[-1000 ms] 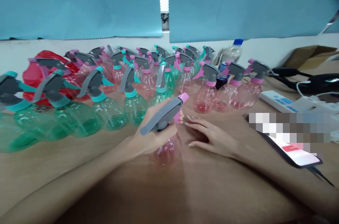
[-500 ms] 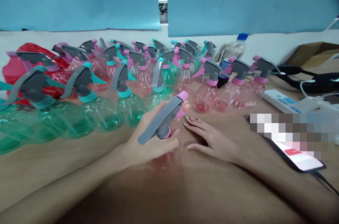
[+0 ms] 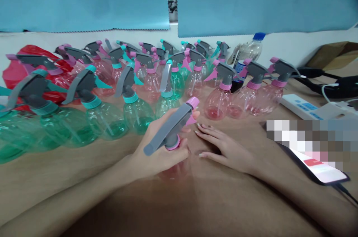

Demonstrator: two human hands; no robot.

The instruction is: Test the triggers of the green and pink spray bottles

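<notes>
My left hand (image 3: 156, 147) is closed around the neck of a pink spray bottle (image 3: 176, 170) with a grey trigger head (image 3: 167, 128) and pink nozzle. The bottle stands on the brown table (image 3: 195, 199), tilted slightly. My right hand (image 3: 223, 147) lies flat on the table just right of the bottle, fingers stretched out and holding nothing. Behind both hands stand several green spray bottles (image 3: 137, 112) on the left and several pink spray bottles (image 3: 218, 102) toward the middle and right.
A phone (image 3: 319, 164) with a lit screen lies at the right, a cable running from it. A white power strip (image 3: 304, 107) and black cables sit further right. A clear water bottle (image 3: 248, 50) and red plastic bag (image 3: 33, 69) sit at the back. Blue sheets cover the wall.
The trigger head in my left hand has tipped a little lower and to the left. My right hand has stayed flat beside the bottle. The view shifted slightly.
</notes>
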